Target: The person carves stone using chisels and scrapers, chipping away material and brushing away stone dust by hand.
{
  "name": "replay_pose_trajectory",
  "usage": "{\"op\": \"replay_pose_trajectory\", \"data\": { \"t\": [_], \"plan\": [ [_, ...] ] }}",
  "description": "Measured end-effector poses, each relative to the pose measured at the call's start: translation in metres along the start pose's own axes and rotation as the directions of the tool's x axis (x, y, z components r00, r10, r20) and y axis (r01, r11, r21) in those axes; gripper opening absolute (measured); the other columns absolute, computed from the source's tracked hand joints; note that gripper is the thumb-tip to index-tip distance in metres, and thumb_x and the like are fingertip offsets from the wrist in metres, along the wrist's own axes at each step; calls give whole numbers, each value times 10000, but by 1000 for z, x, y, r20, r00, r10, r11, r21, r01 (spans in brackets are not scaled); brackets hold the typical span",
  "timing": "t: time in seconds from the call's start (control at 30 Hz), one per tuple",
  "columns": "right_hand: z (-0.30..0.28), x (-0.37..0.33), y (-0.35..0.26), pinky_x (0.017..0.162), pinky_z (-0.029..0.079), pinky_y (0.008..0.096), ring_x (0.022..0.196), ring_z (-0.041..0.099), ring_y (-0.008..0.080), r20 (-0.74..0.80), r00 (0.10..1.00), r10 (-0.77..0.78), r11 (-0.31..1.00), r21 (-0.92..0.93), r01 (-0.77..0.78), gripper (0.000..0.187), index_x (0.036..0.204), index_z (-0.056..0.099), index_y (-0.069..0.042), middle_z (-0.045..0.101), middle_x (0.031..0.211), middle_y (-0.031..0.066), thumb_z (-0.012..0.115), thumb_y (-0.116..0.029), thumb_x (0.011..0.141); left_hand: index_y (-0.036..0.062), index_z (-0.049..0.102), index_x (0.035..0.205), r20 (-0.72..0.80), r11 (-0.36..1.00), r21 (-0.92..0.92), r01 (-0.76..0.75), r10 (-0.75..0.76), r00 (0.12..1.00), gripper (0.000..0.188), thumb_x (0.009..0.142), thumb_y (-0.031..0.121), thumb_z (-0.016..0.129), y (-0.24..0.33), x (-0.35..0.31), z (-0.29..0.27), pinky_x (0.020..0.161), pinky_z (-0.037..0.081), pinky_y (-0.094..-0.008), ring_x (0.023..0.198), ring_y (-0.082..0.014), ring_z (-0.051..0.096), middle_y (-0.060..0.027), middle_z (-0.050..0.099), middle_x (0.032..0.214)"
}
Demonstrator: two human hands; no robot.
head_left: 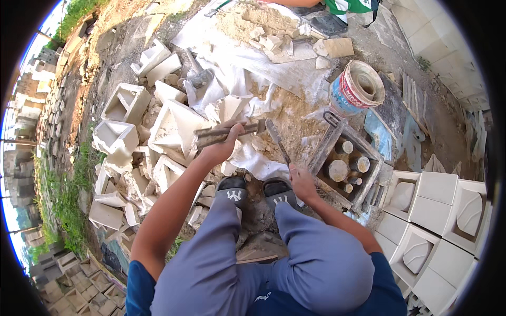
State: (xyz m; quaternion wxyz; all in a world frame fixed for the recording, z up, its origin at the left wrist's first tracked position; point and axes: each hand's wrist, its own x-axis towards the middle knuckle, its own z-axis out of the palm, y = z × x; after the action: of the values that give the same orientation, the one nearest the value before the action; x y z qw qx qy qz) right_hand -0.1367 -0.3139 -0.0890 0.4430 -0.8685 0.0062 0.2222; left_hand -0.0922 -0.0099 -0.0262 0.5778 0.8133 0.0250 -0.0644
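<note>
Head view: one item per hand. Left hand (pixel 224 145): grip wrapped around one long grey bar (pixel 209 137), positioned beside the pale broken blocks (pixel 174 126). Right hand (pixel 302 181): grip wrapped around one slim tool (pixel 279 143), upper end near the bar's right end. One open box (pixel 323 148), right of the slim tool, contains five visible cylindrical pieces (pixel 338 170). One bucket (pixel 345 92) stands beyond it; contents unclear.
</note>
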Motion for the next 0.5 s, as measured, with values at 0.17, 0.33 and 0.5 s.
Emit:
{"op": "replay_pose_trajectory", "data": {
  "t": [0.17, 0.33, 0.5],
  "plan": [
    [53, 10, 36, 626, 431, 422, 620, 556, 273, -89, 996, -3, 989, 147, 17, 537, 712, 571, 21, 570, 646, 168, 462, -372, 1061, 38, 653, 1060, -67, 980, -161, 116, -128, 990, 350, 1071, 327, 457, -21, -32, -14, 930, 538, -365, 1203, -240, 612, -125, 622, 1365],
    [54, 0, 44, 579, 398, 397, 584, 485, 211, -191, 979, -70, 952, 280, 123, 522, 724, 542, 4, 494, 605, 107, 454, -381, 1066, 32, 673, 1063, -94, 958, -227, 178, -203, 975, 334, 1069, 301, 476, -23, -33, -21, 928, 531, -354, 1149, -224, 630, -127, 645, 1332],
    [53, 2, 57, 595, 410, 429, 585, 479, 226, -87, 996, 12, 1000, 2, -12, 498, 780, 549, 30, 459, 602, 131, 449, -364, 1067, -9, 685, 993, -85, 994, -97, -55, 46, 995, 294, 1050, 214, 502, -14, -8, -10, 993, 490, -361, 1111, -211, 640, -154, 700, 1219]
  ]
}}
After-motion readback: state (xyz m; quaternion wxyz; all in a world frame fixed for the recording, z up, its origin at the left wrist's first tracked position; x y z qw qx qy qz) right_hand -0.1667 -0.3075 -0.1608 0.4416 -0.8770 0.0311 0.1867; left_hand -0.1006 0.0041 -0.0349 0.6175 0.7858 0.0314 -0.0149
